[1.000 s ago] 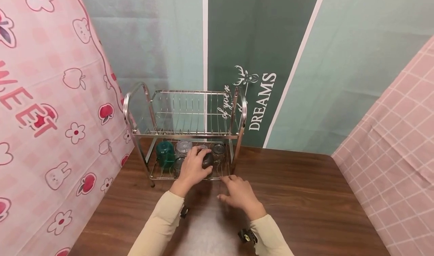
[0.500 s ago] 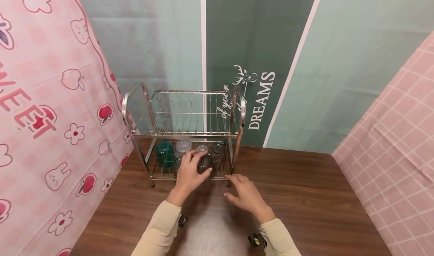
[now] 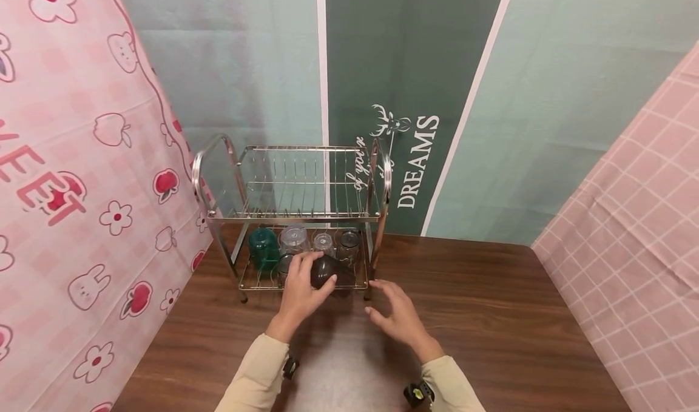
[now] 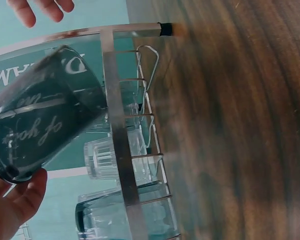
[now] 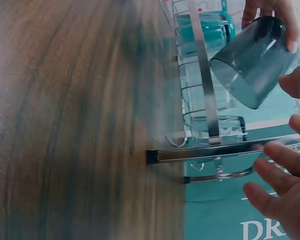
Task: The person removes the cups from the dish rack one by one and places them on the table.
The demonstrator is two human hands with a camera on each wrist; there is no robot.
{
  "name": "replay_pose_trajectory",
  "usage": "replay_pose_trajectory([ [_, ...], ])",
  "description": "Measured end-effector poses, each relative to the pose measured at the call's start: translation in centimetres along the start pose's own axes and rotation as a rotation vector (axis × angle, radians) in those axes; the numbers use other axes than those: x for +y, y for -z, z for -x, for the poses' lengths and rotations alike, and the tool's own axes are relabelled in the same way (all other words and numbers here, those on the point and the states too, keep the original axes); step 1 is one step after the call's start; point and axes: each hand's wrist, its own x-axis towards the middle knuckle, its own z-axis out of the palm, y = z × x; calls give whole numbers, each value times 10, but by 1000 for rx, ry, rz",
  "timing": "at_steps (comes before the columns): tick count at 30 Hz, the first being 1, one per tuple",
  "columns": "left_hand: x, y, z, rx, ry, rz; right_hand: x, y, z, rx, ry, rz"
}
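My left hand [image 3: 299,293] grips a dark, see-through cup [image 3: 323,271] by its base end, at the front of the metal dish rack [image 3: 295,220]. The cup is tilted, its mouth facing down and to the right, as the right wrist view shows. My right hand [image 3: 401,318] holds nothing; its fingers are spread near the rack's right front leg. On the lower shelf stand a teal mug [image 3: 263,248] at the left, a wide clear cup [image 3: 295,237], a small clear glass [image 3: 323,242] and a greyish glass [image 3: 349,240]. Another glass [image 3: 284,266] is partly hidden behind my left hand.
The upper rack shelf [image 3: 300,182] of thin wires spans above the cups. Brown wooden table [image 3: 491,327] lies under everything. A green curtain [image 3: 415,36] hangs behind, with pink patterned cloths [image 3: 109,187] at either side.
My left hand has drawn the dark cup forward from the lower shelf and tipped it to the right. My right hand has shifted slightly right, away from the shelf's front edge.
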Motion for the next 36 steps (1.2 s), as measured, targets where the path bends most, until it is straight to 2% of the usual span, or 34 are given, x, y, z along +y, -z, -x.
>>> replay_pose_trajectory([
  [6, -2, -3, 6, -5, 36, 58, 2, -4, 1, 56, -17, -112],
  [9, -2, -4, 10, -12, 51, 84, -1, -4, 3, 65, -70, -180],
  [15, -4, -7, 16, -15, 71, 141, -14, 1, 1, 51, -229, -470],
  [18, -5, -9, 19, -19, 77, 180, -23, 7, -3, 48, -280, -623],
  [20, -5, -11, 21, -15, 74, 197, -28, 10, -4, 47, -310, -681],
  [24, -3, -17, 26, 2, 78, 221, -29, 12, -4, 50, -354, -741],
  [29, 3, -23, 33, 21, 104, 275, -8, 2, 4, 80, -333, -792],
  [33, 11, -28, 39, 30, 154, 337, 2, -1, 8, 81, -315, -807],
  [36, 18, -29, 41, 53, 208, 430, 2, 0, 9, 64, -320, -851],
])
